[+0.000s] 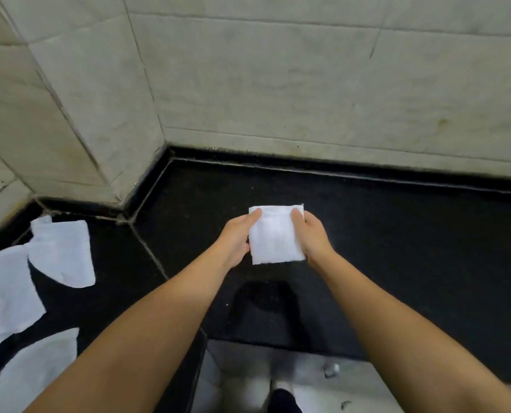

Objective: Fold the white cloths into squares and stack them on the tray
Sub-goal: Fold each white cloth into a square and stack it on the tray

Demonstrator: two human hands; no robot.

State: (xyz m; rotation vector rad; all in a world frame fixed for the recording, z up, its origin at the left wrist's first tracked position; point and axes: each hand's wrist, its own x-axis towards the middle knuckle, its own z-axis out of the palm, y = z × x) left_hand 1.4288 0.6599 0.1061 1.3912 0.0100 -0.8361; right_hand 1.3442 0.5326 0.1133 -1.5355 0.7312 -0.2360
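A pale tiled wall (278, 70) fills the top half of the frame. Its tiles look smooth, with thin dark lines between them and a few stains. Below it lies a black counter (397, 248), flat and a bit speckled, with a darker wet-looking patch (266, 299) in the lower middle. The counter's front edge is cut off at the bottom, where a blurry grey floor (307, 383) shows, and small bits on it are too fuzzy to name.

Two bare arms reach in from the bottom corners. The arm on the left covers part of the loose white cloths (60, 251) at the left edge of the frame. These lie flat and unfolded, soft and thin, with rounded corners, some overlapping. The frame cuts some of them off, so I cannot count them.

In the middle of the frame sits the folded cloth (275, 236), a small white square shape, thick and fluffy. The left hand (236, 236) holds its left side, thumb on top near the far corner. The right hand (313, 234) holds its right side the same way. The other fingers curl under the cloth and are hidden. I cannot tell if the cloth touches the counter or is lifted just above it.
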